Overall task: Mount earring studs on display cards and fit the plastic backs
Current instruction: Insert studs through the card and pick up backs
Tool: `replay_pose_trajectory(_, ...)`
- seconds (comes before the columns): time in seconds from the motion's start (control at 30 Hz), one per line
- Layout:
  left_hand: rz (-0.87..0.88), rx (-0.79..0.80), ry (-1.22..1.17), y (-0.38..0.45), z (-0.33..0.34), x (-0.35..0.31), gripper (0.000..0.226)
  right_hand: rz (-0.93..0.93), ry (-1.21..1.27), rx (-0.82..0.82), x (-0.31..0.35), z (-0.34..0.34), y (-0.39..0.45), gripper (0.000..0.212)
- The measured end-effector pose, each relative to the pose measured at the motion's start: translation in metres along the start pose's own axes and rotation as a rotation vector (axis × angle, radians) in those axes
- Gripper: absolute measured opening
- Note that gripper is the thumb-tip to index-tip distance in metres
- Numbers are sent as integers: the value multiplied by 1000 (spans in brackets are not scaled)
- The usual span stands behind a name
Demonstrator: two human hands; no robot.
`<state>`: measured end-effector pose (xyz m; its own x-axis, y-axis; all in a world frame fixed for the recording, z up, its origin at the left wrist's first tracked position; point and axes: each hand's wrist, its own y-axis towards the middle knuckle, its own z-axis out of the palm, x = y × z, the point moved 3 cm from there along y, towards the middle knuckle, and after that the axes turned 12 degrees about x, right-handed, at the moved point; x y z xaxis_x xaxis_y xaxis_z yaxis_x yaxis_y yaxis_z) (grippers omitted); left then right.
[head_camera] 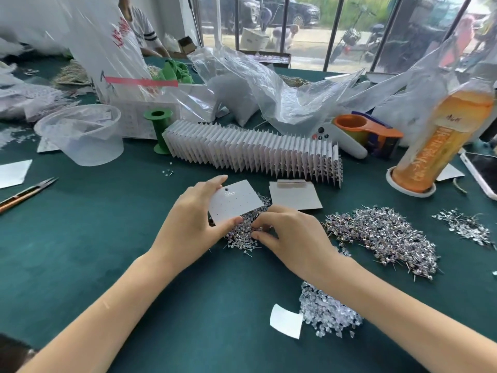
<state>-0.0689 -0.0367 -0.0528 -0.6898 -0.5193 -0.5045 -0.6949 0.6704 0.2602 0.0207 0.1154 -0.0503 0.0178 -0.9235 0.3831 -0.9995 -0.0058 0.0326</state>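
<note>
Fingers of the left hand (193, 222) pinch a blank display card (234, 201) above the stud pile (243, 235); right hand (289, 238) fingertips curl into that pile, though whether they hold a stud cannot be told. On the green table (80, 238), largest first: a row of finished cards (255, 154) at twelve o'clock, an orange bottle (441, 141) at two with unreadable label print, more studs (387, 235) at three, clear plastic backs (326, 313) at five.

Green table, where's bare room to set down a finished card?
Bare cloth lies left of the left hand, between the scissors and the cup, and near the front edge between the forearms. Right of the right hand it is crowded: stud piles, plastic backs, bottle.
</note>
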Motion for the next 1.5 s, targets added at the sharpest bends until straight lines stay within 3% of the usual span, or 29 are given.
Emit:
replay_pose_trajectory(0.2, -64, -34, -6, -1, -1, 2, 71, -17, 38, 26, 0, -4, -4, 7)
replay_pose_trajectory(0.47, -72, -22, 6, -1, -2, 1, 71, 8, 236, -17, -13, -6, -3, 6)
replay_pose_trajectory(0.77, 34, 57, -51, -3, 2, -9, 76, -36, 820, -48, -18, -16, 4, 15)
replay_pose_trajectory(0.93, 91, 223, -195, -7, 10, -21, 97, -136, 634, -150, -8, -19, 5, 10)
replay_pose_trajectory(1.07, 101, 237, -292, -10, 12, -26, 108, -169, 560, -111, -1, -9, 7, 7)
replay_pose_trajectory(1.5, 134, 262, -307, -10, 12, -30, 109, -214, 475, -102, 2, -8, 3, 4)
